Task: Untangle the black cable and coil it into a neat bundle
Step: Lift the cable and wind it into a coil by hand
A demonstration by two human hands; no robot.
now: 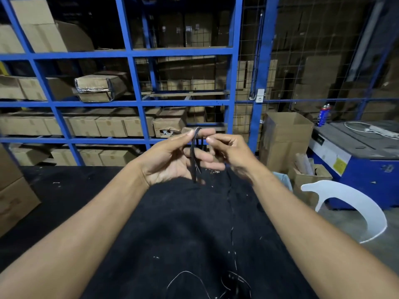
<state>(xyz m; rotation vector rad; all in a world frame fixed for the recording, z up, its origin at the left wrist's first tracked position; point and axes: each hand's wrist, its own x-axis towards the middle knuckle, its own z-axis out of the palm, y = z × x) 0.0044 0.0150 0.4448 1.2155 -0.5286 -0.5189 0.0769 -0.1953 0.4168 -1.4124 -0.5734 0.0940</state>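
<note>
Closest to the camera, loose loops of the black cable [195, 156] are lying on the black cloth [172, 223] at the bottom edge, thin and glossy, pretty hard to pick out against the dark fabric. From there one strand is running up the cloth toward the right hand [232, 154]. Higher up, the cable is doubling into a narrow bend that's hanging over the left hand [172, 160], looping across the forefinger with the thumb pressing on it, strands dangling down past the palm. The right hand is sitting just beside it with fingertips pinched close together, but honestly can't tell if it's actually gripping the cable. Behind the hands, a blue metal rack [133, 102] is holding rows of cardboard boxes [108, 126]. Off to the right, a white plastic chair [356, 210] is standing near a blue machine [356, 160].
</note>
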